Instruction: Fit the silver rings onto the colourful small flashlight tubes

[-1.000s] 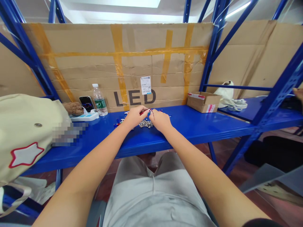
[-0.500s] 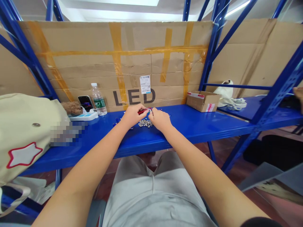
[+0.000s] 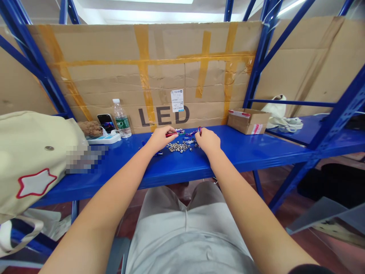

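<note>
My left hand is closed around a slender, shiny red piece that sticks out to the right from the fingertips. Apart from it, my right hand pinches a small red piece, its exact kind too small to make out. Between and below the hands lies a heap of small silvery metal parts. Several shiny blue pieces lie behind the heap, and a few blue parts rest beside my left wrist, partly covered by it.
On the blue tabletop, a water bottle, a phone and a white power strip stand at the back left. A cream bag fills the left. A small carton sits right, before a tall cardboard wall.
My hands, close together around the red piece before, are now apart. The right hand has moved right with a small red piece, uncovering more of the silvery heap and blue parts.
</note>
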Tool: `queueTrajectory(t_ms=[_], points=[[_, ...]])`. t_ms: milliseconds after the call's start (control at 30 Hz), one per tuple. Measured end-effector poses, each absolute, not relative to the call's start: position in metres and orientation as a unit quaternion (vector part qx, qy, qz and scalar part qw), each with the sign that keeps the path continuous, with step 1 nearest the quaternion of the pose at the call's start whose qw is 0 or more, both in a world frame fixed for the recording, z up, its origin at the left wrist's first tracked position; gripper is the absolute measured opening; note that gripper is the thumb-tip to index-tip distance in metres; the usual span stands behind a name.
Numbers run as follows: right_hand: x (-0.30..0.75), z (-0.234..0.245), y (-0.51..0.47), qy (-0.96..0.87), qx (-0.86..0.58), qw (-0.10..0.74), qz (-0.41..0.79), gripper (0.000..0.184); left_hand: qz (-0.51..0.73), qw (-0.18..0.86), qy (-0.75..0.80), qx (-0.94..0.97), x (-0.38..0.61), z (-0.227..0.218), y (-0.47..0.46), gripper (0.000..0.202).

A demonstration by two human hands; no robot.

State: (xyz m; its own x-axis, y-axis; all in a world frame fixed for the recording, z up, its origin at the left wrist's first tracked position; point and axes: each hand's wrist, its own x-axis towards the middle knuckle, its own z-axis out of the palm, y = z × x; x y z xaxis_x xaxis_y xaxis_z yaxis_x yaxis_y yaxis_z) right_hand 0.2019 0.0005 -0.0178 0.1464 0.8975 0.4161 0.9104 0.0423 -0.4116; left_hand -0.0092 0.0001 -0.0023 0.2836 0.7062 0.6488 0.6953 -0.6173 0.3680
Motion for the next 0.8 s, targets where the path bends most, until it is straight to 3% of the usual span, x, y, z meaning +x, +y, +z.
queueTrajectory(t_ms=[167, 233, 400, 567, 800], points=[[0.215, -0.023, 0.010, -0.600, -0.753, 0.266, 0.056, 0.039, 0.386, 0.019, 0.449, 0.806, -0.011, -0.003, 0.002, 0.014], [0.214, -0.022, 0.009, -0.596, -0.743, 0.299, 0.052, 0.042, 0.386, 0.020, 0.448, 0.806, -0.010, -0.003, 0.001, 0.015], [0.191, -0.023, 0.007, -0.725, -0.546, 0.413, 0.071, 0.057, 0.401, 0.028, 0.394, 0.826, -0.004, -0.005, -0.003, 0.014], [0.163, -0.024, 0.014, -0.769, -0.476, 0.396, 0.159, 0.054, 0.395, -0.008, 0.356, 0.847, -0.003, -0.004, -0.001, 0.013], [0.149, -0.010, 0.020, -0.791, -0.431, 0.391, 0.186, 0.051, 0.401, -0.038, 0.394, 0.826, -0.011, -0.002, 0.003, 0.011]])
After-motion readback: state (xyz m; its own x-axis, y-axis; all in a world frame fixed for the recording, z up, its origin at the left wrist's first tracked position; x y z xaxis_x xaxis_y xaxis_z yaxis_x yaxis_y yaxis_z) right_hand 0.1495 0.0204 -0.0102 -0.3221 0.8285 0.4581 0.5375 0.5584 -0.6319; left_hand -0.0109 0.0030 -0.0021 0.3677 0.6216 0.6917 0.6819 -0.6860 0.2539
